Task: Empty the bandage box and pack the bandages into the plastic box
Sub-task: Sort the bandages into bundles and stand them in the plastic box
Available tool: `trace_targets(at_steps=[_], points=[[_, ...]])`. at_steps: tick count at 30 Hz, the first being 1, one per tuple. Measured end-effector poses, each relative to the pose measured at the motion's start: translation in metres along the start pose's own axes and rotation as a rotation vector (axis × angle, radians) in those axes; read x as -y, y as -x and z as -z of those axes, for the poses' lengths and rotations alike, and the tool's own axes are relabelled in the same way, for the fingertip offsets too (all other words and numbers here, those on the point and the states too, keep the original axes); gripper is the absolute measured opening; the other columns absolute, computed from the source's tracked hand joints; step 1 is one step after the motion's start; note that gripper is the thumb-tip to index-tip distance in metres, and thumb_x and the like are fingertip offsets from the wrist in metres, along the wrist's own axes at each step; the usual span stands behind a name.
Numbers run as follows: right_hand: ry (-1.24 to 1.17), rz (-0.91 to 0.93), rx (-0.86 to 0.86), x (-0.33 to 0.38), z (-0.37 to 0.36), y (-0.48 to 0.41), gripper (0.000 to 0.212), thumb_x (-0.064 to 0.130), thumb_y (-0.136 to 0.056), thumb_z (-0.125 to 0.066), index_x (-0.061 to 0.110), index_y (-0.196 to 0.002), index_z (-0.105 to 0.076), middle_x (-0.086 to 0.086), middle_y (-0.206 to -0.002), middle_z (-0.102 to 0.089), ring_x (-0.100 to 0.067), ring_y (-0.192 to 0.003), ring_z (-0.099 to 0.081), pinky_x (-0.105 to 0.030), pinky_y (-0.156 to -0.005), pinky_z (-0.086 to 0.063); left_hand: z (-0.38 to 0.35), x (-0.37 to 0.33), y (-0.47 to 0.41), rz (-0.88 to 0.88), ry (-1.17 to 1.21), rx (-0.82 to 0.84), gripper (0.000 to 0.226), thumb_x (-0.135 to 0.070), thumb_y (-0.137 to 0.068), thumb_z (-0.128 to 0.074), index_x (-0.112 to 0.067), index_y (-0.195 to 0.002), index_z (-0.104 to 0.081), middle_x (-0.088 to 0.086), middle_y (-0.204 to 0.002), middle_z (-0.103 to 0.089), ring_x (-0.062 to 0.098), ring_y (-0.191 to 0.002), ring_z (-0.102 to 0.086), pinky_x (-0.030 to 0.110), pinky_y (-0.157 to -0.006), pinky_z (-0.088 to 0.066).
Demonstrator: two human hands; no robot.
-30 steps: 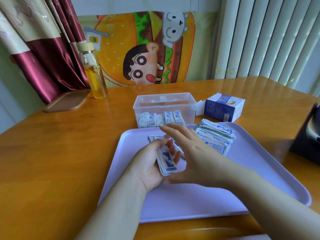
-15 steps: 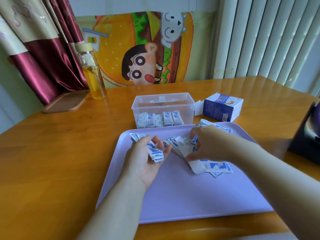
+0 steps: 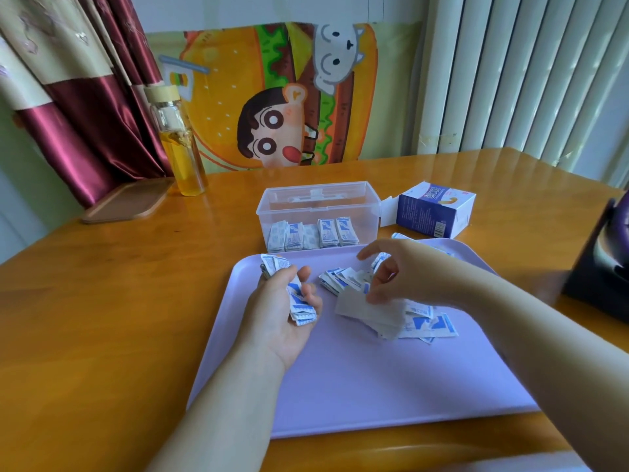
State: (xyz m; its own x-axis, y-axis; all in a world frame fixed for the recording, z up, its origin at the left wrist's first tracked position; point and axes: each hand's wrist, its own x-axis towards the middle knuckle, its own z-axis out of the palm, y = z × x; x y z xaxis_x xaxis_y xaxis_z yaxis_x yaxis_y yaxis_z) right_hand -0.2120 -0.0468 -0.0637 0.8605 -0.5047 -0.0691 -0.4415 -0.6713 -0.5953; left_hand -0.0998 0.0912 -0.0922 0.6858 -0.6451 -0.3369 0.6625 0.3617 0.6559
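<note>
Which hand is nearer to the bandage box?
Right. The right hand is over the tray's far right part, just in front of the bandage box. The left hand holds bandages farther left and nearer the person.

We have the tray on the table, nearest us. Loose bandages lie on the tray's far half, right of centre. Behind the tray sits the plastic box with a row of bandages standing inside along its near wall. The bandage box sits just right of it. A bottle stands far left, with a flat lid beside it, further left.
</note>
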Motion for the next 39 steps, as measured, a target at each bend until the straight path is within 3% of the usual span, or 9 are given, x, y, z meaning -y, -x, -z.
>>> trace_targets(at_steps=[7,10,16,21,25,28,31,35,39], points=[[-0.150,0.060,-0.045,0.002,-0.008,0.002,0.029,0.014,-0.076,-0.074,0.033,-0.092,-0.059,0.012,-0.075,-0.068,-0.008,-0.068,-0.060,-0.025,-0.068,-0.047,0.000,0.001,-0.001,0.027,-0.041,0.022,0.010,-0.010,-0.097,-0.043,-0.015,-0.097,-0.051,0.004,-0.083,-0.056,0.007,-0.045,-0.041,0.012,-0.038,-0.035],[-0.234,0.103,-0.104,0.006,-0.009,0.002,0.026,0.010,-0.077,-0.072,0.030,-0.089,-0.062,0.011,-0.074,-0.068,-0.009,-0.063,-0.058,-0.027,-0.063,-0.046,0.000,0.001,0.000,0.009,-0.053,0.007,0.012,-0.010,-0.096,-0.044,-0.017,-0.090,-0.051,0.002,-0.078,-0.054,0.005,-0.040,-0.036,0.011,-0.036,-0.030],[-0.792,0.071,-0.171,0.010,-0.009,0.000,0.023,-0.004,-0.079,-0.068,0.017,-0.089,-0.064,0.000,-0.074,-0.065,-0.016,-0.069,-0.056,-0.026,-0.064,-0.047,0.000,0.001,0.000,0.020,-0.143,0.025,0.007,-0.018,-0.090,-0.059,-0.020,-0.088,-0.053,-0.001,-0.077,-0.049,0.004,-0.039,-0.032,0.013,-0.035,-0.027],[-0.440,0.223,-0.407,0.024,-0.022,0.009,0.028,0.005,-0.078,-0.071,0.031,-0.079,-0.060,0.009,-0.076,-0.065,-0.003,-0.059,-0.057,-0.017,-0.057,-0.048,0.000,0.004,0.003,0.014,-0.249,0.149,0.011,-0.006,-0.088,-0.059,-0.016,-0.092,-0.057,-0.004,-0.065,-0.051,0.003,-0.045,-0.037,0.012,-0.037,-0.028],[-0.477,0.157,-0.340,0.031,-0.029,0.015,0.024,0.023,-0.075,-0.075,0.022,-0.095,-0.062,0.007,-0.082,-0.065,-0.009,-0.062,-0.061,-0.028,-0.061,-0.053,-0.001,0.003,0.003,-0.032,-0.190,0.123,0.014,-0.003,-0.090,-0.056,-0.016,-0.086,-0.059,-0.005,-0.059,-0.049,0.002,-0.045,-0.039,0.012,-0.037,-0.029],[-0.611,0.087,-0.197,0.029,-0.032,0.018,0.009,0.019,-0.082,-0.070,0.014,-0.083,-0.063,-0.001,-0.069,-0.070,-0.014,-0.053,-0.057,-0.032,-0.054,-0.048,-0.002,0.003,0.002,-0.018,-0.148,0.127,0.013,-0.005,-0.091,-0.054,-0.017,-0.088,-0.058,-0.006,-0.058,-0.050,0.002,-0.045,-0.039,0.011,-0.038,-0.029],[-0.589,0.092,-0.344,0.024,-0.037,0.015,0.010,0.012,-0.083,-0.066,0.012,-0.073,-0.064,-0.001,-0.059,-0.069,-0.017,-0.052,-0.056,-0.028,-0.055,-0.045,-0.002,0.002,0.002,0.016,-0.119,0.131,0.004,-0.017,-0.091,-0.058,-0.020,-0.093,-0.058,-0.004,-0.069,-0.053,0.002,-0.041,-0.036,0.011,-0.036,-0.028],[-0.141,0.361,-0.701,0.023,-0.046,0.012,0.011,0.005,-0.075,-0.069,0.016,-0.074,-0.067,0.006,-0.064,-0.061,-0.010,-0.058,-0.054,-0.028,-0.057,-0.048,-0.003,0.003,0.004,0.052,-0.142,0.213,0.052,-0.048,-0.073,-0.061,-0.021,-0.117,-0.056,-0.003,-0.073,-0.056,0.004,-0.042,-0.034,0.012,-0.036,-0.030],[0.080,0.624,-0.662,0.025,-0.058,0.016,0.016,0.003,-0.068,-0.064,0.013,-0.079,-0.069,0.001,-0.077,-0.061,-0.020,-0.068,-0.059,-0.033,-0.055,-0.051,-0.005,0.002,0.009,0.016,-0.191,0.274,0.050,-0.035,-0.064,-0.065,-0.014,-0.110,-0.062,-0.002,-0.078,-0.066,0.007,-0.059,-0.060,0.018,-0.047,-0.044]])
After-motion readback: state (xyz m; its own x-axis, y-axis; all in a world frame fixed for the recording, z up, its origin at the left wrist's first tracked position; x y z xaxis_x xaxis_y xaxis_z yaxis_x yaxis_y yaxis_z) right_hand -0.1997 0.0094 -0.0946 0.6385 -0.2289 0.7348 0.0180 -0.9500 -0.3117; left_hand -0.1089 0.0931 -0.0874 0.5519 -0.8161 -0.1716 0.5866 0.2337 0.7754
